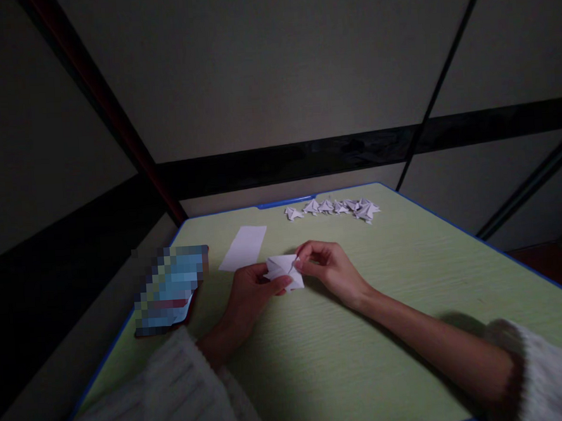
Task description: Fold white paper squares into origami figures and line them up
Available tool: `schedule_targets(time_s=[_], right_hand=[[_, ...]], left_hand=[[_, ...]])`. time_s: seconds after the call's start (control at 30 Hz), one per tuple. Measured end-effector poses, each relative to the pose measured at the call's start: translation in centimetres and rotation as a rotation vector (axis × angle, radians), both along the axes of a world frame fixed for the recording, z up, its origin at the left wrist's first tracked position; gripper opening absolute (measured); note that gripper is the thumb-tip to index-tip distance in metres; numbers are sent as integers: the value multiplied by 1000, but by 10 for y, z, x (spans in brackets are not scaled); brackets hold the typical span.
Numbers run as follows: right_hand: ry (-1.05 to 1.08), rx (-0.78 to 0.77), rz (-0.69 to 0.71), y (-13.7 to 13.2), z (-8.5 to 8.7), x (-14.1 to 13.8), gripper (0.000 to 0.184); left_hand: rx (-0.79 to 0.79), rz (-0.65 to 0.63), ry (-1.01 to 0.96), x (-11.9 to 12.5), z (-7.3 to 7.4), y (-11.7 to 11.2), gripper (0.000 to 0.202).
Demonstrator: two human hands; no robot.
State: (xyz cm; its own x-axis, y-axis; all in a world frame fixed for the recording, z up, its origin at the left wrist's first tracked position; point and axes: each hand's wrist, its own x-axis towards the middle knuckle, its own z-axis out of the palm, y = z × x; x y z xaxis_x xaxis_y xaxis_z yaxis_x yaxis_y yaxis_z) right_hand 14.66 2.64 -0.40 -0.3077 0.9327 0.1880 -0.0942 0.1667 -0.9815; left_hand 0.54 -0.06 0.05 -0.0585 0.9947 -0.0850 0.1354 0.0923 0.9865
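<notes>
A small piece of folded white paper (280,266), creased into flaps, is held up between my two hands over the table. My left hand (252,295) grips its left and lower side, the thumb lying across the front. At its right edge, my right hand (329,268) pinches a flap between thumb and fingertips. Just beyond my left hand, a flat sheet of white paper (244,246) lies on the table. Several folded white paper figures (326,206) sit in a row near the table's far edge, bunched closer together on the right.
The light green table (408,272) has a blue rim. On its left side lies a phone-like device (176,290) with a dark red edge, its screen pixelated. Dark-banded cabinet panels (273,77) rise directly behind the table.
</notes>
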Motion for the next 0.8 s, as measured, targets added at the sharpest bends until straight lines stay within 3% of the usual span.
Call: schedule_targets(time_s=[0.17,0.4,0.8], right_hand=[[9,-98,-58,-1,-3,-2,17],[-31,-56,-111,-6,-1,-8,15],[68,-142,-59,-3,-6,-11,16]], left_hand=[[3,-19,-7,-1,-1,1,19],[-40,-22,-41,1,-2,0,17],[-4,27,-116,4,0,-4,12]])
